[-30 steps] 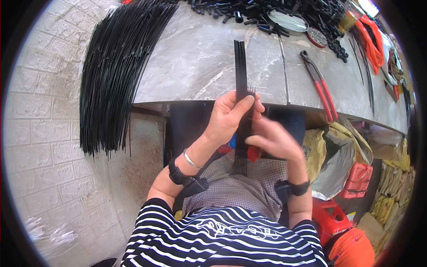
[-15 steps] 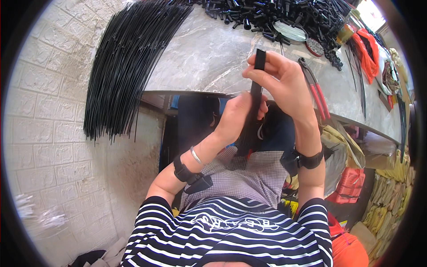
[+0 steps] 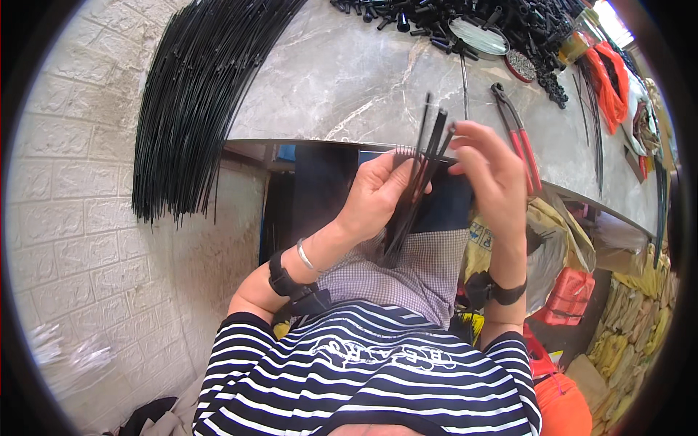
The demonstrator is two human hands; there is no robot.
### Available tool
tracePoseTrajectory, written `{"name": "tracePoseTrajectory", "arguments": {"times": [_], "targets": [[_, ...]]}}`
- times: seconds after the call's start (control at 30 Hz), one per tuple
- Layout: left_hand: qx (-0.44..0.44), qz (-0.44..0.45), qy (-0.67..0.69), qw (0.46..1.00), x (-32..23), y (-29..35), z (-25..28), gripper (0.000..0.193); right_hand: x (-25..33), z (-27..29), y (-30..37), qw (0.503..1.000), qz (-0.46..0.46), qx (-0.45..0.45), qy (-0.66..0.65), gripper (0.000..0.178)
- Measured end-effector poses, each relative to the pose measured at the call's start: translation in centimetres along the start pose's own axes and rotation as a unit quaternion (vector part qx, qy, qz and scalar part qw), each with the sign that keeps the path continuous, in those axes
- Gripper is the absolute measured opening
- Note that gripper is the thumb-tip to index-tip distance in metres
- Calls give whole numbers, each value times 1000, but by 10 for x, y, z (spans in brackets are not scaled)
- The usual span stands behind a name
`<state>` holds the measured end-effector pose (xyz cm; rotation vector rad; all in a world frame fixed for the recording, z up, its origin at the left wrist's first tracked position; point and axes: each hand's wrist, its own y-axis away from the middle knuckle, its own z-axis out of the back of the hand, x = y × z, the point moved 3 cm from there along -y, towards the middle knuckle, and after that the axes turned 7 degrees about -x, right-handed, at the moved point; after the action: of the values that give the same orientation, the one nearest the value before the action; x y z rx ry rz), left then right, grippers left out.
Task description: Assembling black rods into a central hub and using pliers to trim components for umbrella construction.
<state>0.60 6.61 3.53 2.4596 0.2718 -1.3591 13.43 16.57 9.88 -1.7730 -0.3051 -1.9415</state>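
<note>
In my left hand (image 3: 371,196), closed around it, is a bundle of thin black rods (image 3: 435,134). Their upper ends fan apart above the thumb, several short tips show beside it, and the lower ends hang over my lap. My right hand (image 3: 500,178) is just right of the upper ends, its fingers bent and apart. Its fingertips are at the tip of the rightmost rod; whether they touch it I cannot tell. Both hands are in front of the near edge of the grey marbled table (image 3: 327,87).
A large sheaf of black rods (image 3: 196,94) overhangs the table's left end. Red-handled cutters (image 3: 522,149) lie right of my hands. Farther back are a heap of black tubular parts (image 3: 509,22), a round dish (image 3: 478,36) and a tin of small bits (image 3: 520,65). An orange bag (image 3: 609,80) sits at the right.
The rods, lined up as a flat dark strip between both hands, now spread apart at the top. My right hand has let go of their upper end and shifted right and down.
</note>
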Motion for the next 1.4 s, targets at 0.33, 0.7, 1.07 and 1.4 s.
{"name": "tracePoseTrajectory", "arguments": {"times": [0.33,0.7,1.07,1.4], "targets": [[9,-27,-29,999,-9,6,-1,25,-10,-26,6,987,-83,57,-122,14],[41,-33,-5,999,-4,20,-4,22,-19,-22,23,977,-113,65,-168,16],[10,-12,-10,1000,-9,29,3,23,-23,-14,35,949,-169,25,-266,14],[66,-16,-100,993,-18,33,1,28,-39,-53,83,961,-163,118,-191,12]]}}
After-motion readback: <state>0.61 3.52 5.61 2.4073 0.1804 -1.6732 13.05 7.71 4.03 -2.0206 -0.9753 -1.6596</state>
